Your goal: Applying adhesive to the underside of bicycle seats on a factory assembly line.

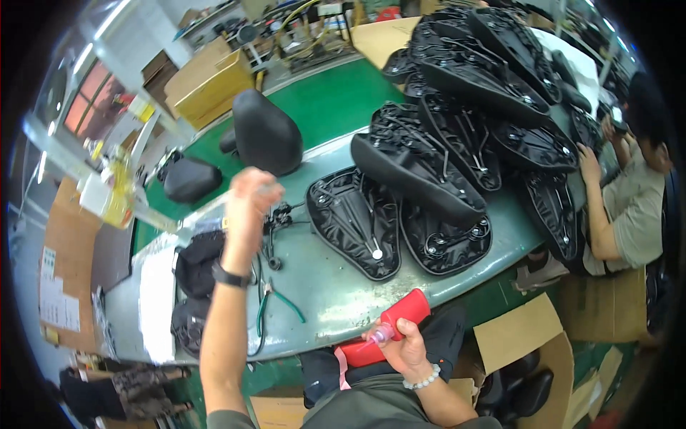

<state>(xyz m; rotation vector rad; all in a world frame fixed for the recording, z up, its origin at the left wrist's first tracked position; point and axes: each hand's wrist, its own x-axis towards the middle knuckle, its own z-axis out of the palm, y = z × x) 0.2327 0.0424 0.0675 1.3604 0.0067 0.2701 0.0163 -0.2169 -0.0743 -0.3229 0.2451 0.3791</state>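
My left hand (254, 194), with a dark band on its wrist, is raised over the table near the upright black saddle. Its fingers are curled together, and what they hold, if anything, is too blurred to make out. In my right hand (409, 352), close to my lap, is a red bottle (409, 312) with a clear pinkish neck, tilted toward the left. Beneath it a second red piece (359, 353) with a pink strap lies on my lap. Green-handled pliers (280, 305) rest on the table below my left hand. The nearest upturned black bicycle saddle (355, 223) shows its metal rails.
Black saddles (464, 64) are piled high at the right of the table (321, 314). Another person (629, 207) sits beyond them with hands on a saddle. An open carton (522, 332) of black saddles stands at lower right. A yellow box (213, 89) is at the back left.
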